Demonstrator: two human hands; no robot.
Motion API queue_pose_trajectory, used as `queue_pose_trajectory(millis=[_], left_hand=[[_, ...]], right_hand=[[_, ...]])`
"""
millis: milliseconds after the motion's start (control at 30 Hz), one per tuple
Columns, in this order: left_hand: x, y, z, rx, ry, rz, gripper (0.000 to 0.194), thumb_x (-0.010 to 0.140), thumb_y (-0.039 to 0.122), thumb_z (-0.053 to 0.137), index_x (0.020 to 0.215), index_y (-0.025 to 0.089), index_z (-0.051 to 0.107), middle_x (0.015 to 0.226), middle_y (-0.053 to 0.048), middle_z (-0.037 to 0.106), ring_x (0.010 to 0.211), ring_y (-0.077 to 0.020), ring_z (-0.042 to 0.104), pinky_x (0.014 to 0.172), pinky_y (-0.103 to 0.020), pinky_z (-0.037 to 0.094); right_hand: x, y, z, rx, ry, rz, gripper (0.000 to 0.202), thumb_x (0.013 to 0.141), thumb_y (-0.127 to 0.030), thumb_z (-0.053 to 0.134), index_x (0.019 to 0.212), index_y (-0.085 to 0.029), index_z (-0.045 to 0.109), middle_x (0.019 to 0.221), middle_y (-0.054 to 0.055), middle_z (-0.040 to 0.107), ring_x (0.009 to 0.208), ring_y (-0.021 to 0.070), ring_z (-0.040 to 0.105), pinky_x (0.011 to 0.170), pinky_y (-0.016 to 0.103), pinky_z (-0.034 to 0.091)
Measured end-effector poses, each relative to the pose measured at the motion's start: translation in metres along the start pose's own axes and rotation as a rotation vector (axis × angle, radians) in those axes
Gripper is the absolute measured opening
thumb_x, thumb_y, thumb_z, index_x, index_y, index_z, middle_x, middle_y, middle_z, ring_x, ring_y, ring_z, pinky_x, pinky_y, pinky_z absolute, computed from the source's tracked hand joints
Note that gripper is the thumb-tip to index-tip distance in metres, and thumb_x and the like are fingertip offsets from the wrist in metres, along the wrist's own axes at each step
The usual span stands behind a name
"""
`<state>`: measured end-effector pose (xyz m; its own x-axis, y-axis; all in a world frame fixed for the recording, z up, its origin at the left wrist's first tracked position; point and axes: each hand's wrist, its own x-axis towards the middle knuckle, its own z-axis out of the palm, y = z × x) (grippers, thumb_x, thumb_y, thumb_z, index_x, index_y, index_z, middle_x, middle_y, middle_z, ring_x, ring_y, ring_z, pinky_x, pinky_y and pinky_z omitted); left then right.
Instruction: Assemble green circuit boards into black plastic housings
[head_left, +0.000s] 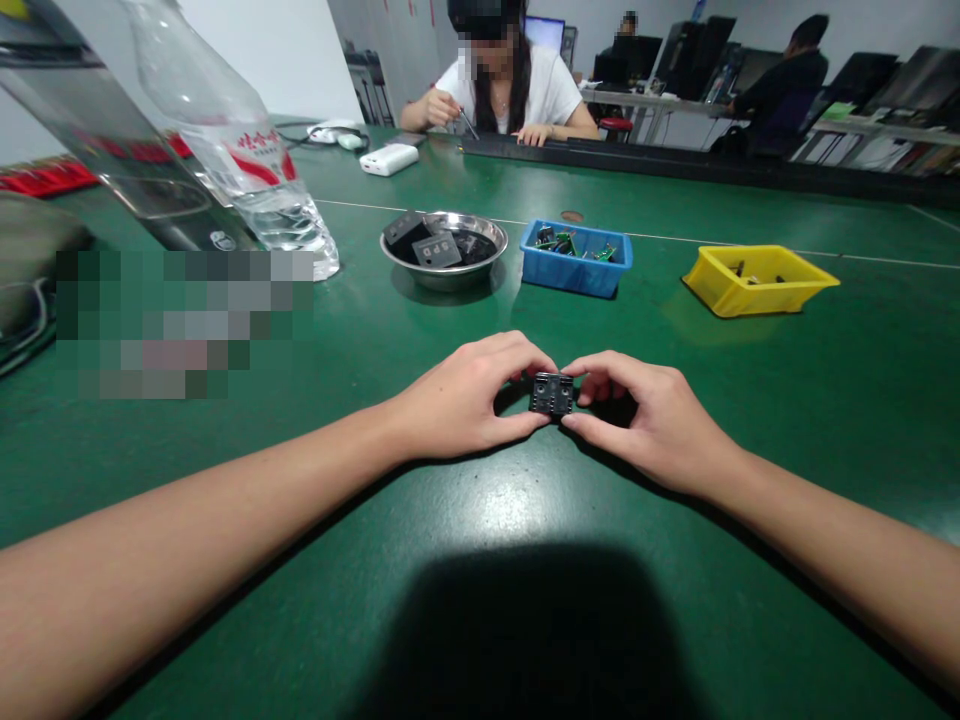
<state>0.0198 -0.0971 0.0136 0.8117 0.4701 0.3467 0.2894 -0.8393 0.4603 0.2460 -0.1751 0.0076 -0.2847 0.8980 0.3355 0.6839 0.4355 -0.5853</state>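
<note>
A small black plastic housing [553, 395] with moulded slots and round recesses is held just over the green table, between my two hands. My left hand [491, 390] pinches its left side, thumb below and fingers above. From the other side, my right hand [645, 410] closes thumb and fingertips on its right edge. Beyond the hands stands a steel bowl [442, 275] with black plastic parts in it. Right of the bowl is a blue bin [574, 273] holding small green circuit boards. A yellow bin [757, 290] with a few small pieces sits farther right.
A clear water bottle [240, 150] and a tall transparent container [120, 130] stand at the left. A white power bank [388, 160] lies farther back. Across the green table [300, 600], a person [517, 90] works behind a black rail [675, 165].
</note>
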Motion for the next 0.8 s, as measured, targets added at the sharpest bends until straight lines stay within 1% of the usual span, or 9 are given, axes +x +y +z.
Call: queue_pose_trajectory(millis=[267, 533, 800], left_hand=[[0.0002, 0.0008, 0.0000, -0.005, -0.009, -0.012, 0.026, 0.089, 0.030, 0.069, 0.111, 0.017, 0.067, 0.103, -0.006, 0.071, 0.092, -0.0186, 0.066, 0.083, -0.029, 0.052], [0.0004, -0.0004, -0.0001, -0.007, -0.021, -0.006, 0.027, 0.089, 0.029, 0.069, 0.112, 0.015, 0.067, 0.103, -0.006, 0.070, 0.090, -0.0177, 0.065, 0.081, -0.028, 0.051], [0.0004, 0.0012, -0.0006, -0.007, -0.025, -0.020, 0.026, 0.089, 0.032, 0.068, 0.111, 0.017, 0.067, 0.104, -0.006, 0.071, 0.091, -0.0185, 0.066, 0.082, -0.029, 0.051]], right_hand=[[0.0004, 0.0002, -0.0003, 0.005, -0.002, -0.007, 0.028, 0.087, -0.026, 0.073, 0.114, -0.023, 0.068, 0.085, 0.001, 0.071, 0.079, 0.0188, 0.066, 0.075, 0.032, 0.049], [-0.0001, -0.0009, -0.0008, 0.019, -0.006, -0.009, 0.029, 0.087, -0.026, 0.073, 0.115, -0.022, 0.068, 0.084, 0.000, 0.071, 0.078, 0.0180, 0.066, 0.074, 0.031, 0.049], [-0.0001, 0.0005, -0.0006, 0.023, -0.006, -0.009, 0.028, 0.087, -0.027, 0.073, 0.115, -0.023, 0.067, 0.084, 0.000, 0.071, 0.077, 0.0183, 0.066, 0.074, 0.031, 0.050]])
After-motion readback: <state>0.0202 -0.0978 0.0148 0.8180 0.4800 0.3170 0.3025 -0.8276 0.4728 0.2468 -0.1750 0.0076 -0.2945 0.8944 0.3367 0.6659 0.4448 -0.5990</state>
